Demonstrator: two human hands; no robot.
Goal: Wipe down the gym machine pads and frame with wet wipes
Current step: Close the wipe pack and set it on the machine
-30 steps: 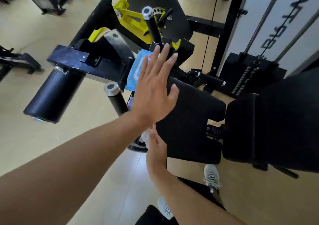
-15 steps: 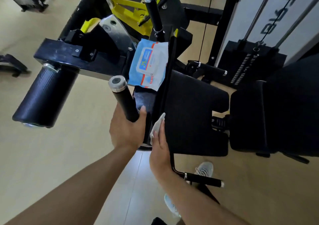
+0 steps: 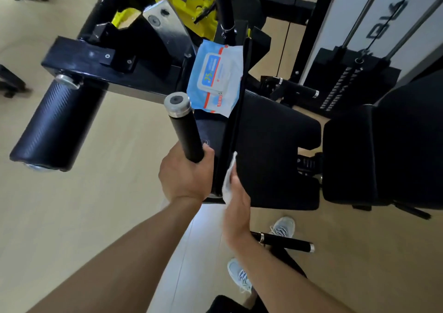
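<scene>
The left hand (image 3: 184,178) is closed around the lower end of a black handle (image 3: 184,130). The right hand (image 3: 236,207) holds a white wet wipe (image 3: 229,180) flat against the left edge of the seat pad (image 3: 271,149), fingers fairly straight. The wipe pack (image 3: 215,77) lies on the frame (image 3: 96,58) just above the seat. Judged from this, wiping is at an early stage: 1 pad edge is under treatment. The back pad (image 3: 383,149), roller pad (image 3: 57,123) and most of the frame appear outstanding.
</scene>
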